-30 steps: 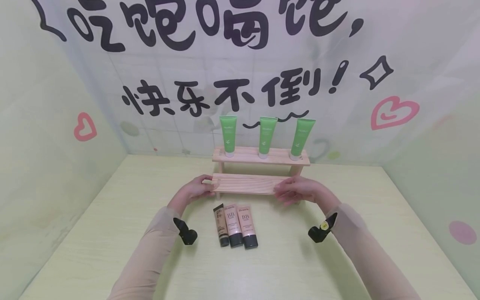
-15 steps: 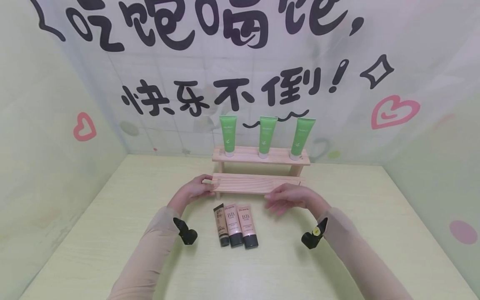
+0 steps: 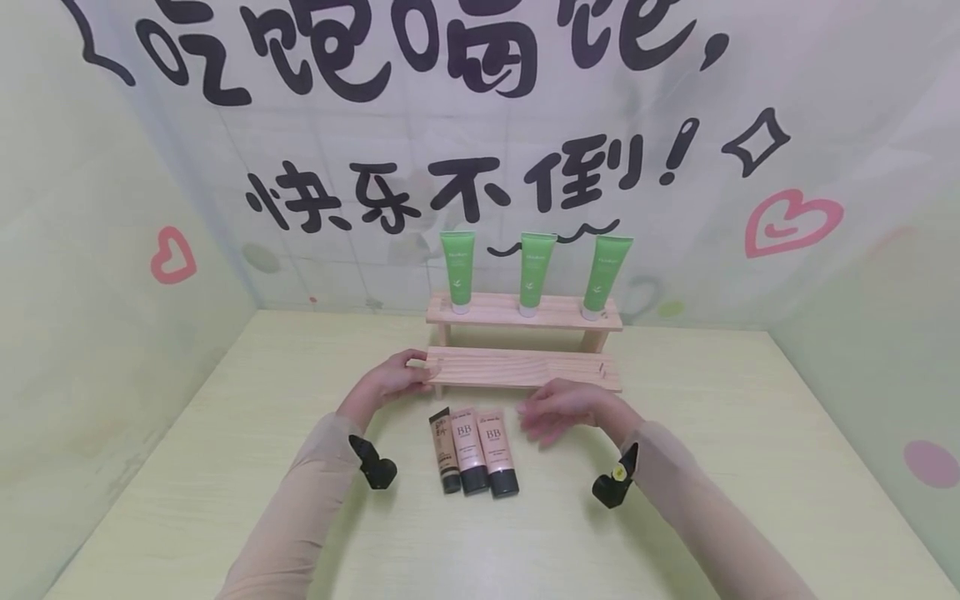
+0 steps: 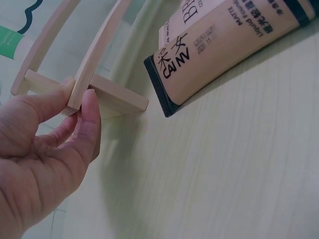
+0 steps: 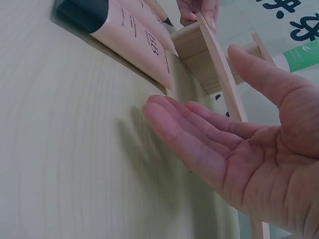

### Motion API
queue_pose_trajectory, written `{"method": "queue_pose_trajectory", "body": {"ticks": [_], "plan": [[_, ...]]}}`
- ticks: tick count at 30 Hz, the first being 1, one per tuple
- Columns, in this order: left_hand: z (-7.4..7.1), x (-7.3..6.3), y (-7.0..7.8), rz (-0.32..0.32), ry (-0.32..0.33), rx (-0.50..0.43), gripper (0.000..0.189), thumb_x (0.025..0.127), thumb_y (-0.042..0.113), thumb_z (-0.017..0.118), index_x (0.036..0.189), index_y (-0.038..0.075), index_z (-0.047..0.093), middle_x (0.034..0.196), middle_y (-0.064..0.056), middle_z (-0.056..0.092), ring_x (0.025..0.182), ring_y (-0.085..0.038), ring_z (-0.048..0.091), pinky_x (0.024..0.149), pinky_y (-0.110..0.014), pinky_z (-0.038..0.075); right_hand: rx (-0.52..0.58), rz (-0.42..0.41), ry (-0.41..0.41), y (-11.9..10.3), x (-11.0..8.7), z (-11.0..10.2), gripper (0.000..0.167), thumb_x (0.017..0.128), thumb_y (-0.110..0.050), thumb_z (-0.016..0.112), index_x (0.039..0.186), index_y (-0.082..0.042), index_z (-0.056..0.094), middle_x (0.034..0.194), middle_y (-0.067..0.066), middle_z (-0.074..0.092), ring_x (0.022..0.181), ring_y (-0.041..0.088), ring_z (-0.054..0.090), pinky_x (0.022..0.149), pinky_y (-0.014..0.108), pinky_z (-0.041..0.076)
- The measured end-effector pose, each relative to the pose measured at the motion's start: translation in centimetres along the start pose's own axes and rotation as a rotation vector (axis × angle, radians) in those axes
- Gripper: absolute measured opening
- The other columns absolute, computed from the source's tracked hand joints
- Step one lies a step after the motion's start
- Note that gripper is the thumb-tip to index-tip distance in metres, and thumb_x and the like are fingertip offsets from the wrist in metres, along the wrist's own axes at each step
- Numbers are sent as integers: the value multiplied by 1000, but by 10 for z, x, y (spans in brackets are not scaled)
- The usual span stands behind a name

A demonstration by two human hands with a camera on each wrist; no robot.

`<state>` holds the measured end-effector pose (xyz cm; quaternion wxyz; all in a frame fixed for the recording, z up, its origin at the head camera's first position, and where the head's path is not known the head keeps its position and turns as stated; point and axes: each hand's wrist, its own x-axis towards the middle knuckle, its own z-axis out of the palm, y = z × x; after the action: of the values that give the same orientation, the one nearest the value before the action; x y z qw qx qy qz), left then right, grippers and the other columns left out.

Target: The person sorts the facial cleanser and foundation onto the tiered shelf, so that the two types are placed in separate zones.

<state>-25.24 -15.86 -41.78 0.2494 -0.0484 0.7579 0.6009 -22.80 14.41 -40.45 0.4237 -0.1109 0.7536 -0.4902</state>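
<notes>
My left hand (image 3: pixel 388 380) pinches the left end of the lower tier of a two-tier wooden stand (image 3: pixel 487 367). In the left wrist view its thumb lies on one face of the board (image 4: pixel 97 52) and fingers on the other. My right hand (image 3: pixel 567 407) holds nothing; its fingers are extended just right of the tubes in front of the stand. Two pink BB cream tubes (image 3: pixel 497 446) and a tan liquid foundation tube (image 3: pixel 444 442) with dark ends lie side by side, caps toward me. In the right wrist view the fingertips point at a BB cream tube (image 5: pixel 137 42).
Three green tubes (image 3: pixel 533 271) stand on their white caps along the stand's upper tier. Behind it rises a white wall sheet (image 3: pixel 480 125) with large black characters. Side walls (image 3: pixel 885 375) flank the pale wooden table (image 3: pixel 555 542).
My right hand has left the right end of the lower tier and moved left and toward me, close to the tubes. My left hand stays on the stand's left end.
</notes>
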Motion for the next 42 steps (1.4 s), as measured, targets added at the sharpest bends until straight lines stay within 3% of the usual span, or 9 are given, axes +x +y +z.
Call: {"method": "queue_pose_trajectory", "body": {"ticks": [10, 16, 27, 33, 42], "plan": [[0, -2, 0, 16, 3, -7, 52, 92, 8, 52, 136, -1, 28, 99, -9, 54, 76, -9, 58, 85, -27, 52, -12, 9, 31, -2, 10, 17, 36, 88, -19, 58, 113, 8, 56, 99, 19, 66, 80, 22, 67, 73, 37, 57], [1, 1, 0, 12, 7, 1, 52, 92, 10, 53, 136, 1, 28, 100, -9, 55, 76, -9, 58, 81, -24, 52, -25, 86, 90, -7, 14, 27, 31, 85, -19, 62, 103, 7, 61, 89, 17, 68, 71, 18, 66, 70, 34, 58], [1, 0, -3, 15, 3, -31, 52, 91, 10, 54, 136, 1, 29, 97, -8, 54, 75, -8, 58, 81, -23, 53, -215, 199, 232, -22, 25, 45, 22, 79, -23, 69, 80, -1, 66, 73, 10, 67, 55, 12, 60, 60, 28, 57], [-1, 1, -5, 24, 0, -33, 52, 91, 9, 54, 136, 1, 28, 98, -8, 53, 76, -7, 58, 80, -22, 52, -251, 232, 300, -27, 29, 53, 22, 74, -22, 74, 68, -5, 60, 62, 6, 62, 49, 11, 56, 57, 28, 57], [0, -1, -5, 31, -9, -17, 51, 92, 8, 52, 136, -2, 28, 101, -10, 52, 77, -8, 57, 83, -23, 52, -267, 236, 364, -26, 33, 63, 21, 71, -16, 76, 69, -4, 59, 60, 5, 61, 50, 11, 55, 55, 27, 56]]}}
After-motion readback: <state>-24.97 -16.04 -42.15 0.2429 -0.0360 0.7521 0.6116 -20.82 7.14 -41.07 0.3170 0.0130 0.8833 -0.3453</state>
